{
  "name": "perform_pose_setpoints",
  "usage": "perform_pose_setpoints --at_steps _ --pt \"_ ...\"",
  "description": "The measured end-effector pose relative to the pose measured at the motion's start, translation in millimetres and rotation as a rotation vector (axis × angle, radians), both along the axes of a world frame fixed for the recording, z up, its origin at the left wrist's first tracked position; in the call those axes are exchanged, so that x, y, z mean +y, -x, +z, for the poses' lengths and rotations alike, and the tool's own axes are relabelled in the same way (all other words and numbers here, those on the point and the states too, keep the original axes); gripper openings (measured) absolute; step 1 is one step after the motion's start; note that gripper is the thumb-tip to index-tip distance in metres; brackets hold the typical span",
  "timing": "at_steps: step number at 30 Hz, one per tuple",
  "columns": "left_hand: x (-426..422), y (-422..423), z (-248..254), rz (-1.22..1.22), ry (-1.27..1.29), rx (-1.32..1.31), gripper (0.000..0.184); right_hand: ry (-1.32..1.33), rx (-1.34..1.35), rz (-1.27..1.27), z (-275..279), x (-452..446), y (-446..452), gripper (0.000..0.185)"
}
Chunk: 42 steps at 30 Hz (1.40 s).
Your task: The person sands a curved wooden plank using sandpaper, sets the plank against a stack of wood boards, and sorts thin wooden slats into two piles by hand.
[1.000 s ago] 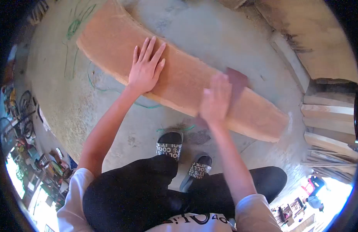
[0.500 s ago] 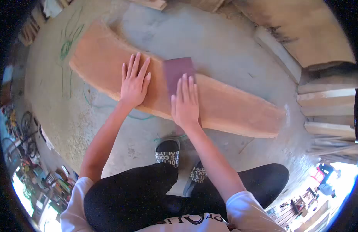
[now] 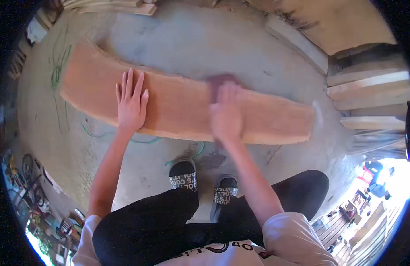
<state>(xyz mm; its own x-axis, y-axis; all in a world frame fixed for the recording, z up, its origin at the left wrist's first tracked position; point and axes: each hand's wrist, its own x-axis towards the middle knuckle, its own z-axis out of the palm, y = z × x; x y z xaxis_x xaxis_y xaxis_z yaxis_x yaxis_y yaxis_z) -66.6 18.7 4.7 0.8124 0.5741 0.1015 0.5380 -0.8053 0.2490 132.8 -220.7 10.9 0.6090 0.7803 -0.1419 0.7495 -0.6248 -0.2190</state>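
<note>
Since the earlier frame, the right hand [image 3: 227,117] and one reddish-brown sheet [image 3: 219,83] have moved rightward along the slab; the left hand [image 3: 132,115] has kept its place. At far left lies green string [image 3: 56,76]. One wooden slab [image 3: 176,104], orange-tan, gently curved, pale along its rough edges and narrower rightward, lies crosswise beyond two dark, white-lettered sandals [image 3: 183,181]. The left hand's fingers are spread flat on it, grasping nothing. Further right, the other hand's blurred fingers cover the sheet; I cannot tell their spread or grip.
</note>
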Motion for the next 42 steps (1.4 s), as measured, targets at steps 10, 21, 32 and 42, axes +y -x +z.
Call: perform_pose_setpoints --at_steps 10,21,32,42 --pt "-0.3 1.5 0.1 0.01 0.02 0.006 0.052 -0.168 -0.113 -0.208 -36.2 -157.6 -149.8 0.06" --pt "0.2 -1.3 7.5 -0.002 0.03 0.036 0.054 0.091 0.002 0.018 7.3 -111.7 -132.7 0.061" --pt "-0.3 0.7 4.0 -0.013 -0.001 0.054 0.055 0.03 0.016 -0.03 13.0 -154.4 -166.0 0.065" --pt "-3.0 1.4 3.6 -0.02 -0.022 0.029 0.055 -0.03 -0.169 -0.112 -29.6 -236.5 -193.1 0.062"
